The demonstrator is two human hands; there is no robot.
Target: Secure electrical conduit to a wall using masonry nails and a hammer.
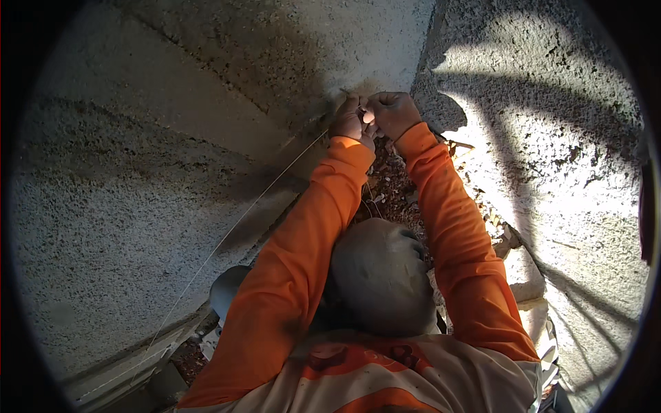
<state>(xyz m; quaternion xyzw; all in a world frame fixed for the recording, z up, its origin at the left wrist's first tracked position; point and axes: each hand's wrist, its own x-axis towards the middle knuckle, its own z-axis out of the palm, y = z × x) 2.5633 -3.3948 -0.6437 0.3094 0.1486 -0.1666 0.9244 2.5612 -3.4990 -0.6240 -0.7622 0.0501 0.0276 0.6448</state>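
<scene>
My left hand (350, 120) and my right hand (394, 111) are close together at the wall corner (418, 72), both with fingers closed around something small that I cannot make out. A short thin piece (346, 90) sticks out just above my left fingers. A thin pale line (255, 202) runs from beside my left hand down to the lower left across the grey rough wall (131, 227). Orange sleeves cover both forearms.
My grey-clad knee (375, 275) is between my arms. Dry leaves, debris and loose thin strands (389, 179) lie below my hands. A sunlit rough concrete surface (578, 227) with streaked shadows fills the right, and a pale ledge (124, 375) runs along the lower left.
</scene>
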